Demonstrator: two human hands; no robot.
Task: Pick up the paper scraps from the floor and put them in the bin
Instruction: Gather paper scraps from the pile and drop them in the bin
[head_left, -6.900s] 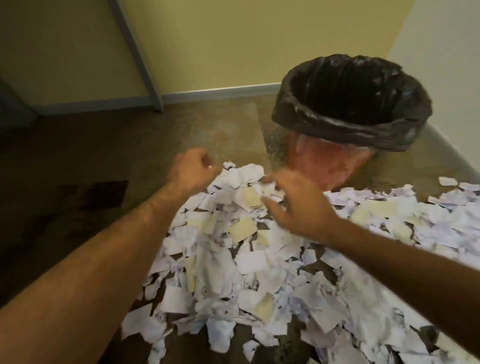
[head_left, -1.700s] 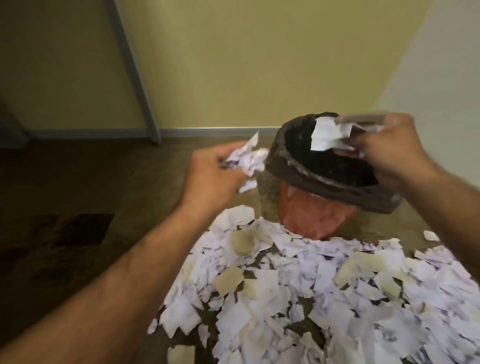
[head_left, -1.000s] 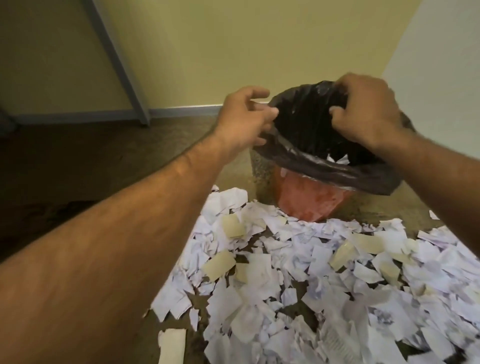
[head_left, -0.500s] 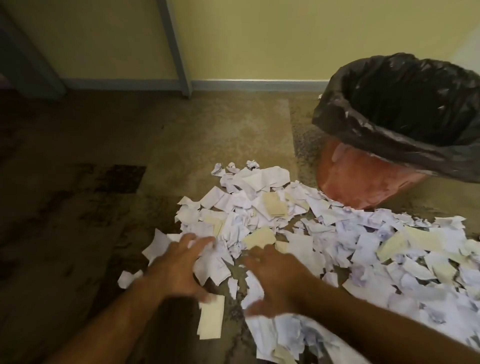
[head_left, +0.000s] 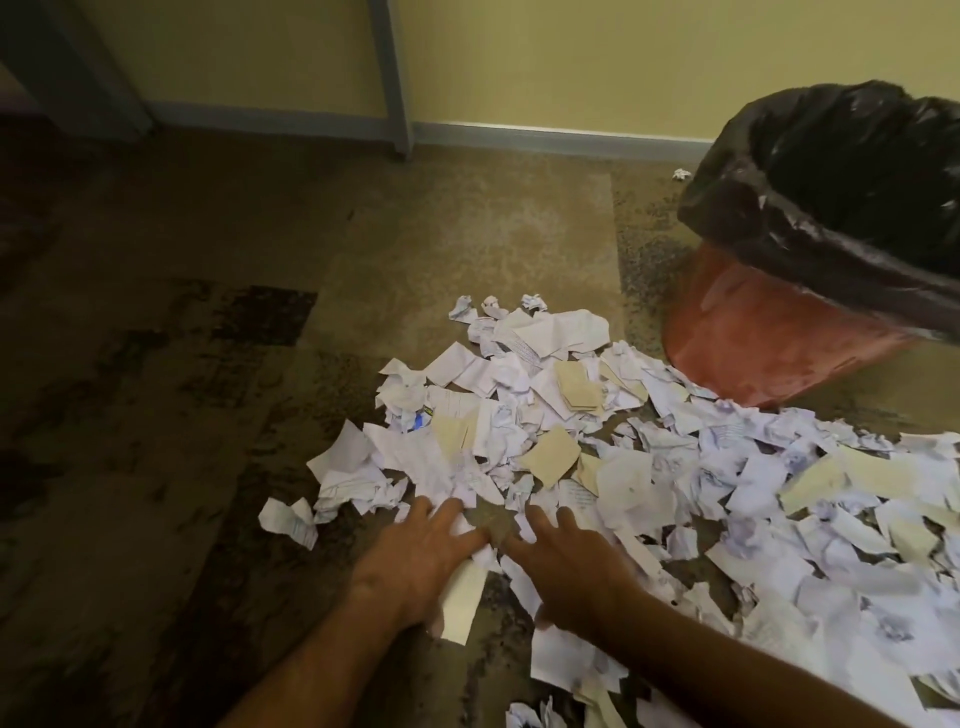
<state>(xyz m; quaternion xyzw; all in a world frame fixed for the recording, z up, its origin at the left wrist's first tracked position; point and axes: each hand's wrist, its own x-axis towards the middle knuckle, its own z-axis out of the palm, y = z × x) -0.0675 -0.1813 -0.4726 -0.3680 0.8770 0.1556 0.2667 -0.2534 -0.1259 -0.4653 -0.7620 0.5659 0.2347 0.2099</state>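
Both of my hands are down on the floor (head_left: 208, 364) at the near edge of the paper scraps (head_left: 571, 441), palms down, side by side and almost touching.

Left hand (head_left: 415, 561): fingers straight and slightly spread, lying flat over scraps. A long white strip (head_left: 462, 603) lies under its thumb side and sticks out towards me. I cannot tell whether the thumb pins it.

Right hand (head_left: 566, 566): fingers extended and fanned, pressing flat on white scraps. Nothing is pinched or lifted by either hand.

The scraps: a wide, loose heap of torn and crumpled pieces, mostly white with blue handwriting, with a few tan pieces (head_left: 553, 457) mixed in. The heap runs from in front of my hands out to the right edge of view and back to the foot of the bin (head_left: 769, 343). A small crumpled bit (head_left: 288, 519) lies apart, just left of the heap. One tiny scrap (head_left: 681, 174) lies alone behind the bin, near the skirting.

The bin: orange-red plastic, lined with a black bag (head_left: 841, 171) folded over the rim, standing on the floor at the far right. Scraps touch its base. Its inside looks dark; contents not visible.

The floor is a mottled brown surface with dark patches on the left. A yellow wall (head_left: 571, 62) with a grey-blue skirting board runs along the far edge, and a grey upright post (head_left: 389, 78) meets the floor there.
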